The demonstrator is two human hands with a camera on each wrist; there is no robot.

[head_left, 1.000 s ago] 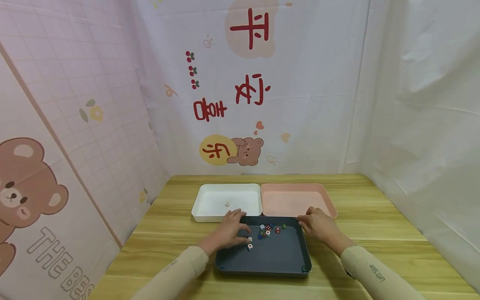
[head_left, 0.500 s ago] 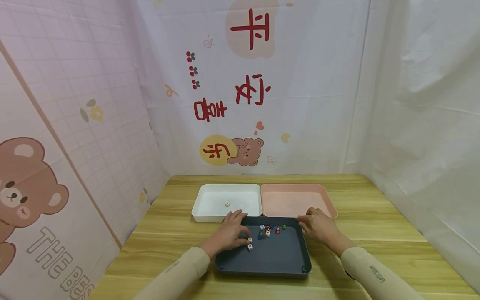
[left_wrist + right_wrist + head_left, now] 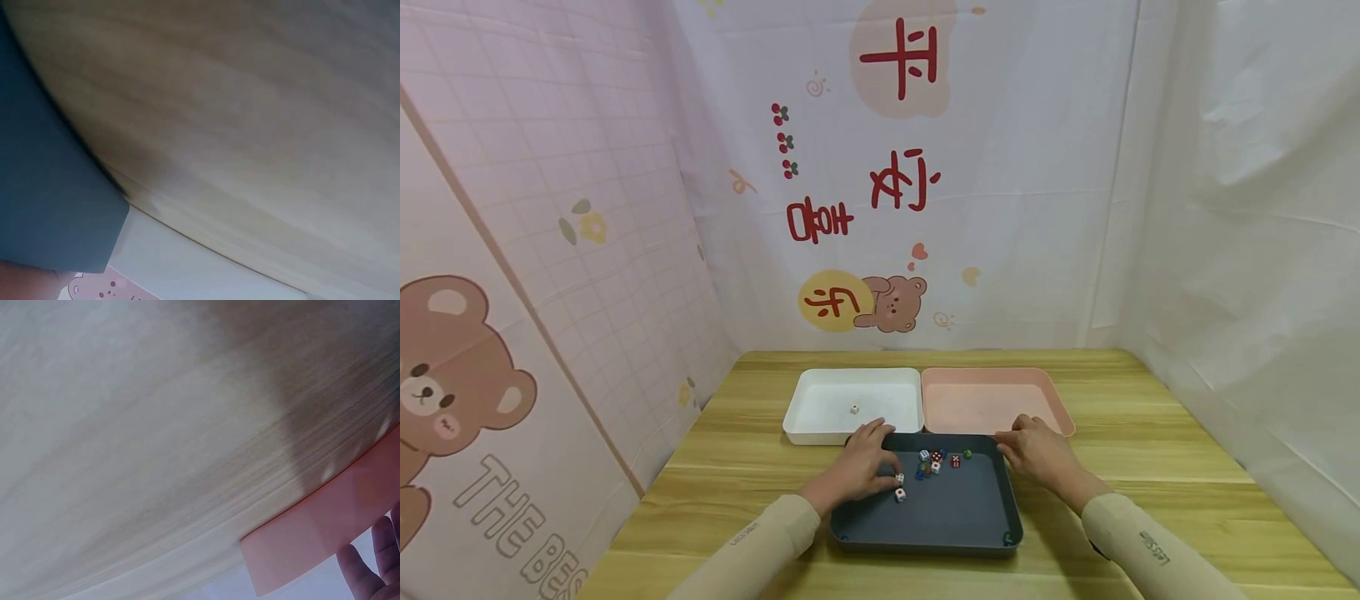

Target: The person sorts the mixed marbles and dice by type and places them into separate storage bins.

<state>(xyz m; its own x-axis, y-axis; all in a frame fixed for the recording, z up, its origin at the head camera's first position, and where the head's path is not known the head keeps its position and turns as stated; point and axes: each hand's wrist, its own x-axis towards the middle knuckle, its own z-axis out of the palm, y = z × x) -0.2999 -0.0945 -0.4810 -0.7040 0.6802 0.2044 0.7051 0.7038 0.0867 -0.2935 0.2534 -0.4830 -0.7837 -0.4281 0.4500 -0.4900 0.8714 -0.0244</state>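
Observation:
In the head view my left hand reaches over the left wall of the dark grey tray. Its thumb and forefinger pinch a small white die low in the tray. A second white die with a red pip lies just in front of it. My right hand holds the tray's back right corner, fingertips at the rim. Towards the back of the tray sit several more dice, among them a red die, and a green piece. The left wrist view shows only the tray's outer wall.
Behind the grey tray stand a white tray with one small white die in it and a pink tray, side by side. Dark little pieces lie in the grey tray's front corners. Wooden table surrounds the trays; printed cloth hangs behind.
My left forefinger has curled down towards the thumb, bringing both onto the white die. The right hand and the trays stay put.

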